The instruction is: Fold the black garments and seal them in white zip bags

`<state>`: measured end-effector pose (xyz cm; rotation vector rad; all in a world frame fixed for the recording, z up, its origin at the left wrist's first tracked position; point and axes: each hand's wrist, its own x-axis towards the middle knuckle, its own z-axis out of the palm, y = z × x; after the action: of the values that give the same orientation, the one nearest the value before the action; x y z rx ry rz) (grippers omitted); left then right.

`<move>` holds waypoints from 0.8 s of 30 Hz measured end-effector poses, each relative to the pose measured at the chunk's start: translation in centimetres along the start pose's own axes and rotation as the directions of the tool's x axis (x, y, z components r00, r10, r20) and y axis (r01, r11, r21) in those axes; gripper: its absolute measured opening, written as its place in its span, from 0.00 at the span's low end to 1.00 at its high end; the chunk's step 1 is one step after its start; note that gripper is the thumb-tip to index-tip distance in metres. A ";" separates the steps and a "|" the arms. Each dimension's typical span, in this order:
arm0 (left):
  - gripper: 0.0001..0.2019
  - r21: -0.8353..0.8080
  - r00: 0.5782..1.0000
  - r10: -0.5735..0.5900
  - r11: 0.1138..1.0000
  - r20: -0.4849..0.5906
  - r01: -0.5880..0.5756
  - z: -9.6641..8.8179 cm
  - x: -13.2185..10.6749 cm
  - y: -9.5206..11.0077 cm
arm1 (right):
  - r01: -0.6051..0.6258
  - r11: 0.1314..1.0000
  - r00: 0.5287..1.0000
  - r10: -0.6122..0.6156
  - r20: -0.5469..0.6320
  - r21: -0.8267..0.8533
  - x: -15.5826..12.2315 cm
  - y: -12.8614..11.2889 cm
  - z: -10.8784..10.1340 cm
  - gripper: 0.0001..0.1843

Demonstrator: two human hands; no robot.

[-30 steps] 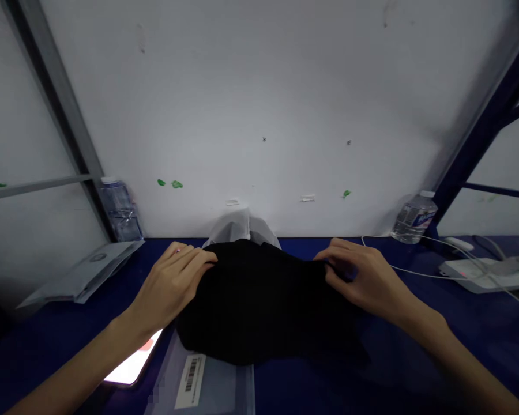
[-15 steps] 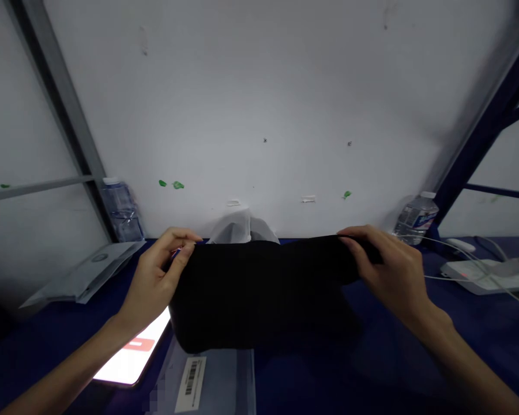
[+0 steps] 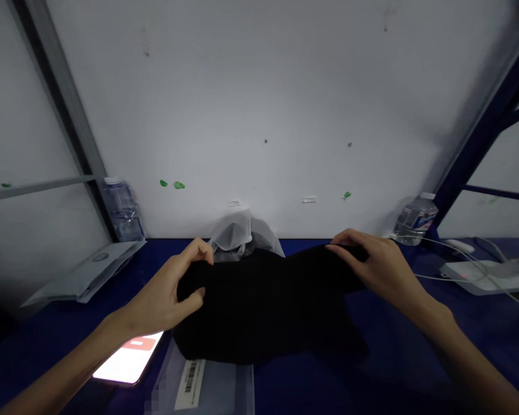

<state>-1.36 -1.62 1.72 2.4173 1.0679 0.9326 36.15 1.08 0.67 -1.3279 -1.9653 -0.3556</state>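
A black piece of cloth (image 3: 268, 311), perhaps a garment, hangs between my hands just above the blue table. Its details are lost in the dark fabric. My left hand (image 3: 173, 294) grips the left end, index finger over the top edge and thumb spread lower on the front; the other fingers are hidden. At the upper right corner, my right hand (image 3: 376, 259) pinches the cloth between thumb and fingers. Under its lower left part lies a clear plastic bag (image 3: 220, 386) with a barcode label (image 3: 190, 383). A lit phone (image 3: 130, 360) lies beneath my left wrist.
A crumpled translucent bag (image 3: 233, 230) stands behind the cloth against the white wall (image 3: 259, 104). Water bottles stand at left (image 3: 123, 210) and right (image 3: 416, 219). Flat grey packages (image 3: 90, 268) lie at left. A white power strip (image 3: 484, 276) with cables sits on the blue table (image 3: 328, 380) at right.
My left hand has shifted right and slightly down, its thumb and index finger now wider apart on the cloth. The right hand has moved a little left; the cloth's top edge sags lower.
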 end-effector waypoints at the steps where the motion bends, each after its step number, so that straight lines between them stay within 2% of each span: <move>1: 0.11 0.024 1.000 -0.007 1.000 -0.011 0.007 0.0 0.1 0.0 | -0.013 1.000 1.000 0.013 0.018 0.009 0.0 0.1 0.0 0.12; 5: 0.06 0.060 0.993 -0.008 0.998 -0.117 0.015 0.2 0.4 -0.7 | -0.053 0.998 0.996 0.050 0.075 0.037 0.2 0.5 -0.2 0.13; 8: 0.09 0.034 0.974 -0.068 0.996 -0.214 0.078 0.1 0.6 -1.5 | -0.086 0.992 0.986 0.071 0.149 0.097 0.3 1.0 -0.2 0.15; 11: 0.09 0.025 0.957 -0.121 0.991 -0.264 0.132 -0.1 0.7 -1.9 | -0.116 0.983 0.973 0.084 0.215 0.140 0.3 1.4 -0.3 0.16; 17: 0.07 0.129 0.973 -0.039 0.989 -0.227 0.070 -0.2 0.8 -1.8 | -0.073 0.983 0.974 0.034 0.222 0.170 0.2 1.4 -0.5 0.17; 21: 0.09 0.167 0.990 0.010 0.986 -0.142 0.014 -0.2 0.7 -1.6 | -0.044 0.983 0.977 0.005 0.214 0.177 0.1 1.6 -0.7 0.17; 24: 0.12 0.166 0.995 -0.002 0.986 -0.097 0.018 -0.4 0.6 -1.4 | -0.049 0.983 0.973 0.007 0.233 0.176 0.2 1.9 -0.9 0.17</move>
<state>-2.10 -0.22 1.53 2.5197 1.2362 1.0024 38.15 1.44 1.15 -1.3257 -2.1103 -0.0061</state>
